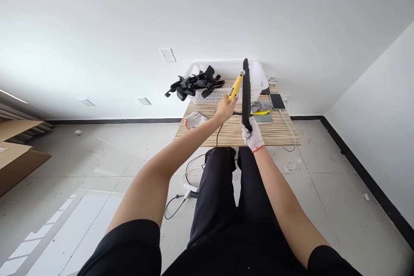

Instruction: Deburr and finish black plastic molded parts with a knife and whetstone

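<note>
My left hand [225, 108], bare, is wrapped round a yellow rotary tool [235, 89] with a dark cord. The tool's pale round tip [242, 72] is at the upper left side of a long black plastic piece [246, 95]; whether they touch I cannot tell. My right hand [252, 136], in a white knit glove with an orange cuff, grips the lower end of that piece and keeps it upright over the table [210, 138]. Behind them stands a white plastic basket [258, 75] with a heap of black plastic parts [197, 82] at its left.
A spare white glove [194, 119] lies on the table's left. At the right are a phone [277, 101] on a green cable, a grey cloth-like item [261, 106] and a yellow coiled item [261, 112]. A power strip [190, 188] with cables lies on the floor by my legs.
</note>
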